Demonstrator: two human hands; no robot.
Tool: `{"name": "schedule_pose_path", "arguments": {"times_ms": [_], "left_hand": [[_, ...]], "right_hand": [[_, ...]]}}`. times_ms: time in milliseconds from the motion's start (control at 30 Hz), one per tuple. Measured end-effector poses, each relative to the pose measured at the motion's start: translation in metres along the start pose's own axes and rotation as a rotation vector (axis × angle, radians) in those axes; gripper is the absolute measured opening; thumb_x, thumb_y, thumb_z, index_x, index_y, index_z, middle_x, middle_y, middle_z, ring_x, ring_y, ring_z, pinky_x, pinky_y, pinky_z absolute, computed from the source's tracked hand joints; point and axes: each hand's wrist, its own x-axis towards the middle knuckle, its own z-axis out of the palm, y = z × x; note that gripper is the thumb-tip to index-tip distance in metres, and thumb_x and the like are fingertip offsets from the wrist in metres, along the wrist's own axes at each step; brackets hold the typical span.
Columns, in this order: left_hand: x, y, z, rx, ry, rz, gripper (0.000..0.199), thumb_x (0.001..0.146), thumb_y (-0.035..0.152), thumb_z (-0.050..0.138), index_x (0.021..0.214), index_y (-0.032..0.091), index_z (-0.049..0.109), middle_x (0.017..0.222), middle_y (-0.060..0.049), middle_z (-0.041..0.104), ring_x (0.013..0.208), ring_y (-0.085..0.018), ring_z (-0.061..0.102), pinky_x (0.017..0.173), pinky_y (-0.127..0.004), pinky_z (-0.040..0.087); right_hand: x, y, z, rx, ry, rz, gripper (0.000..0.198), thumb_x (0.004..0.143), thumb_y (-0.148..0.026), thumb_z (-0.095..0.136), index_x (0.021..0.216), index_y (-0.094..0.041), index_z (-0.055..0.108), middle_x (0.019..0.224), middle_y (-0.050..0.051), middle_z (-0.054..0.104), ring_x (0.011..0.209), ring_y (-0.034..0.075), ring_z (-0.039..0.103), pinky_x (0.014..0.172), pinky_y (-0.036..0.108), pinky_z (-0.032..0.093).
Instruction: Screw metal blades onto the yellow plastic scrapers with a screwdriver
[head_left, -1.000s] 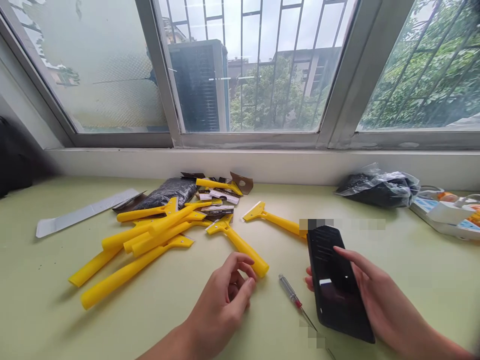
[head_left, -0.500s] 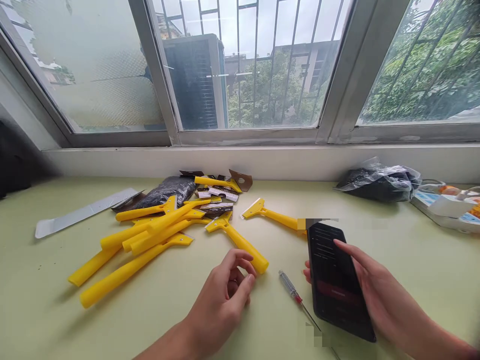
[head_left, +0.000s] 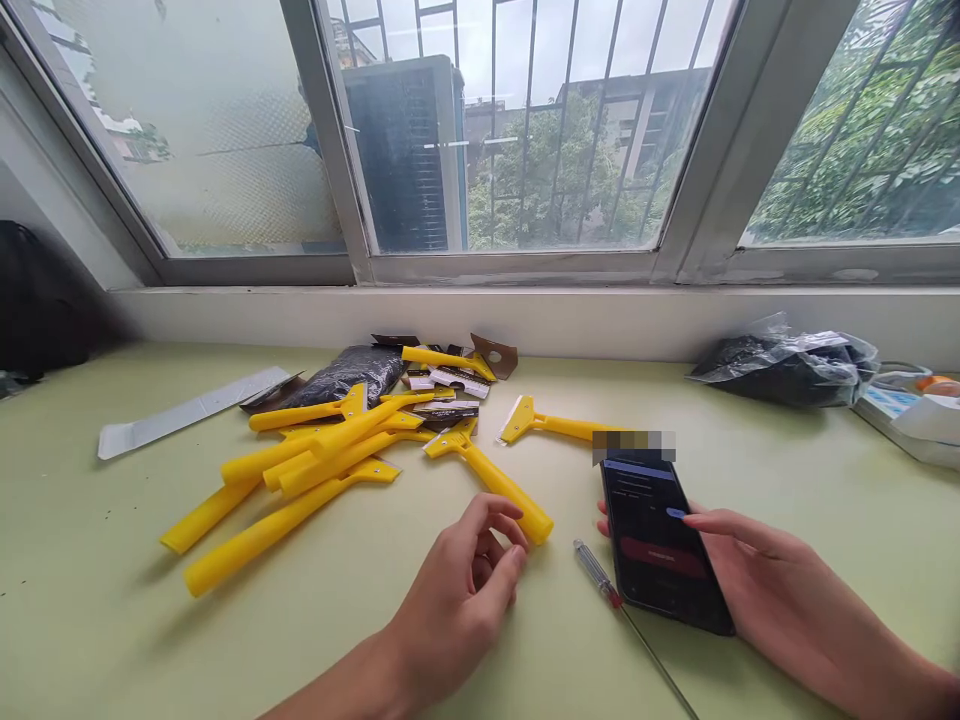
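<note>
My right hand point(head_left: 780, 570) holds a black smartphone point(head_left: 664, 550) from its right side. The thumb rests on the lit screen, and other fingertips show at the phone's left edge. My left hand point(head_left: 465, 600) rests on the table with its fingers loosely curled and the thumb apart, nothing visible in it. Just beyond its fingers lies the handle of a yellow scraper point(head_left: 510, 492). A screwdriver point(head_left: 596, 572) with a clear handle lies between my hands. Another yellow scraper point(head_left: 562, 424) lies behind the phone, its handle end hidden.
Several yellow scrapers point(head_left: 300, 510) are heaped at the left. Behind them are a black plastic-wrapped package point(head_left: 352, 375), torn cardboard packaging point(head_left: 495, 355) and a pale strip point(head_left: 191, 412). A clear bag with dark contents point(head_left: 787, 370) and a power strip point(head_left: 904, 425) stand at the right, below the window.
The phone has tilted back and shifted slightly left, and its screen now shows a blue band and button under the thumb. The view has turned slightly left; my left hand keeps its pose.
</note>
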Motion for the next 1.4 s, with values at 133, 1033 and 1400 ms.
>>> {"name": "schedule_pose_path", "arguments": {"times_ms": [133,1033,1400], "left_hand": [[-0.001,0.001,-0.001,0.003,0.004,0.007,0.019,0.101,0.034,0.051,0.117,0.025,0.051,0.107,-0.004,0.063,0.074,-0.012,0.053,0.067,-0.027,0.047],[-0.001,0.001,0.000,0.015,0.001,0.004,0.021,0.100,0.036,0.052,0.118,0.025,0.052,0.108,-0.005,0.063,0.075,-0.012,0.054,0.066,-0.027,0.046],[-0.001,0.002,-0.001,0.003,-0.001,-0.004,0.020,0.100,0.035,0.052,0.118,0.025,0.052,0.108,-0.004,0.062,0.073,-0.011,0.054,0.065,-0.027,0.046]], "right_hand": [[0.001,0.001,0.004,-0.091,0.069,-0.008,0.057,0.098,-0.019,0.058,0.150,-0.005,0.042,0.146,0.023,0.055,0.139,0.041,0.047,0.115,0.065,0.040],[-0.003,-0.002,0.020,-0.139,-0.008,-0.008,0.030,0.091,-0.037,0.068,0.107,-0.013,0.078,0.124,0.018,0.072,0.123,0.040,0.063,0.106,0.060,0.050],[-0.001,0.001,0.006,-0.116,-0.032,-0.002,0.031,0.094,-0.029,0.065,0.118,-0.011,0.073,0.133,0.019,0.067,0.130,0.040,0.058,0.113,0.062,0.042]]}}
